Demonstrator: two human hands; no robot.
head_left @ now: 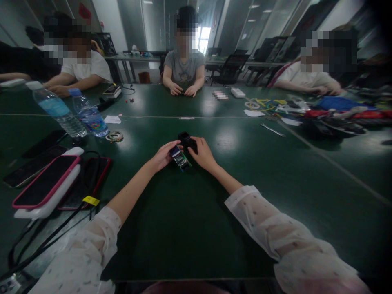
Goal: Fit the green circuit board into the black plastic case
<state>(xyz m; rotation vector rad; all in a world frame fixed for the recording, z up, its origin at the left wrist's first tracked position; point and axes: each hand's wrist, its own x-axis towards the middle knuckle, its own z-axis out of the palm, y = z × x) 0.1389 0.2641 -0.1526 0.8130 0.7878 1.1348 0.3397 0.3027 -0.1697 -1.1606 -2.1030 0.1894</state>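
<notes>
In the head view, my left hand [163,157] is closed on a green circuit board [183,162] that has a small dark screen at its upper end. The board tilts down toward the right, above the green table. Just beyond it, my right hand [203,155] has its fingers bent round a small black plastic housing [184,137] with a squarish opening or window. Part of the housing is hidden under my right fingers. Board and housing are very near each other; whether they touch I cannot tell.
Left of me lie a pink-edged phone [47,181], other phones and black cables [43,249]. Two water bottles [58,109] and a wire coil [114,136] stand beyond them. Rightward are a wrench [272,130] and heaped cables [266,105]. Several people sit around the table [190,228].
</notes>
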